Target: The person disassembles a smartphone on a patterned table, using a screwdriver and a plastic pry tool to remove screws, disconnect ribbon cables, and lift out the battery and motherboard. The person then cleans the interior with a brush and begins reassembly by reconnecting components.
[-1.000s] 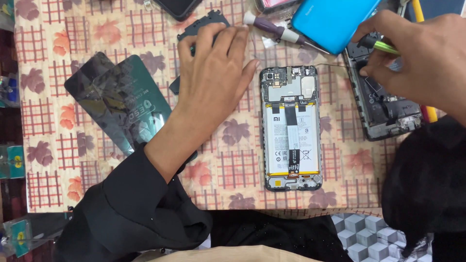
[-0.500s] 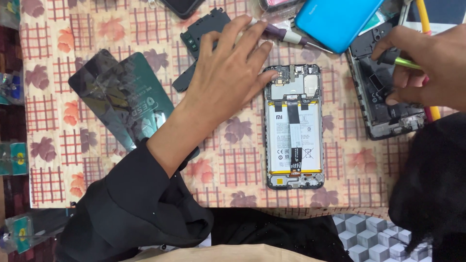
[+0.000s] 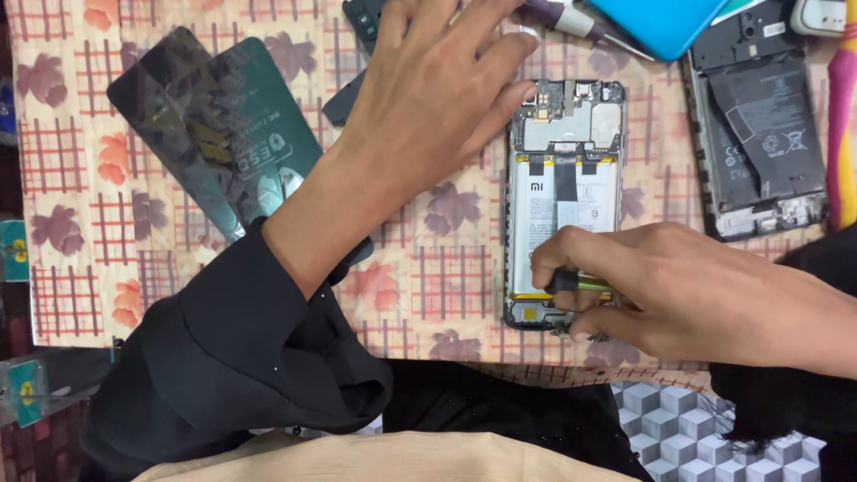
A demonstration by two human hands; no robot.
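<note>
An opened smartphone (image 3: 564,170) with its back cover off lies on the patterned tablecloth, battery and circuit board showing. My right hand (image 3: 665,290) is closed on a small screwdriver with a black and yellow-green handle (image 3: 580,283), its tip down at the phone's bottom end. My left hand (image 3: 437,85) rests flat with spread fingers on the cloth beside the phone's upper left, the fingertips touching its top edge. Under this hand lies a dark phone part (image 3: 357,54), mostly hidden.
A second opened phone (image 3: 759,134) lies at the right. A blue phone cover (image 3: 665,22) and a purple-handled tool (image 3: 571,20) sit at the top. Two dark glossy sheets (image 3: 210,134) lie at the left. The table edge (image 3: 268,344) runs along the bottom.
My right hand has come down from the second phone at upper right to the bottom end of the middle phone, still holding the screwdriver. My left hand shifted slightly toward the phone's top.
</note>
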